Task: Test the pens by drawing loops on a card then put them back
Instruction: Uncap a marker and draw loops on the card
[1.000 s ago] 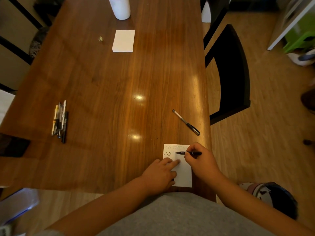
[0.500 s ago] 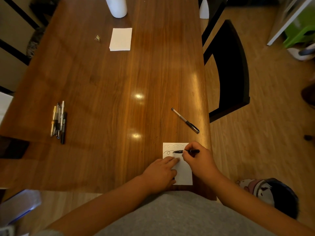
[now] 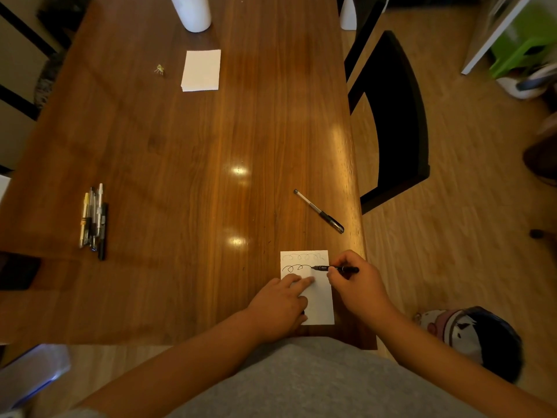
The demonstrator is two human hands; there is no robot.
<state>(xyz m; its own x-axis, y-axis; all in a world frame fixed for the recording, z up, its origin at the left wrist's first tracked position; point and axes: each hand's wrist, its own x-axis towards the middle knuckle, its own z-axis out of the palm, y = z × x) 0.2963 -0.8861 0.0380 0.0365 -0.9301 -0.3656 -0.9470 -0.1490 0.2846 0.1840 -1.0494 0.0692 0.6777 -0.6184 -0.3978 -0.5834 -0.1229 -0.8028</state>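
1. Pens [image 3: 93, 221] lie bundled far left on the surface [image 3: 180, 146].
2. Left hand [image 3: 277, 306] pins the card [image 3: 321, 303], fingers [image 3: 301, 282] straight and flat.
3. Second-row loops [image 3: 294, 268] grew from one to two: this pen writes; row about half done.
4. Right hand [image 3: 358, 285], wrist low, fingers clamped on the black pen [image 3: 321, 268], tip on card.

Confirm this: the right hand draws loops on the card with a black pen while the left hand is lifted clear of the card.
Wrong about the left hand: in the head view its fingers press on the card, not lifted clear. The right hand does draw loops with the black pen.
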